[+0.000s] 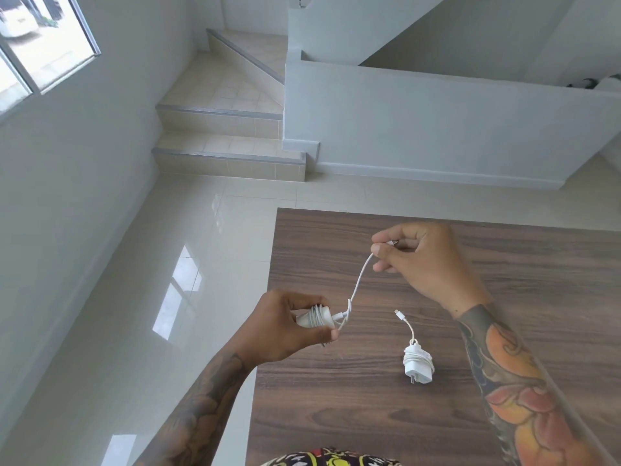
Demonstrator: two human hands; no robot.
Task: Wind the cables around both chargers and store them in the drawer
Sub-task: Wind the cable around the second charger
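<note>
My left hand (285,326) grips a white charger (314,318) near the table's left edge, with several turns of white cable around its body. The loose stretch of that cable (358,285) rises to my right hand (425,260), which pinches the plug end between thumb and fingers above the table. A second white charger (417,363) lies on the wooden table (369,415) between my arms, its cable wound around it and a short tail with the connector (400,313) sticking out. No drawer shows in this view.
The dark wood table fills the lower right; its left edge runs past my left hand. Beyond it lie a glossy tiled floor (208,264), tiled steps (228,139) and a low white wall (437,129). A window (43,45) is at the upper left.
</note>
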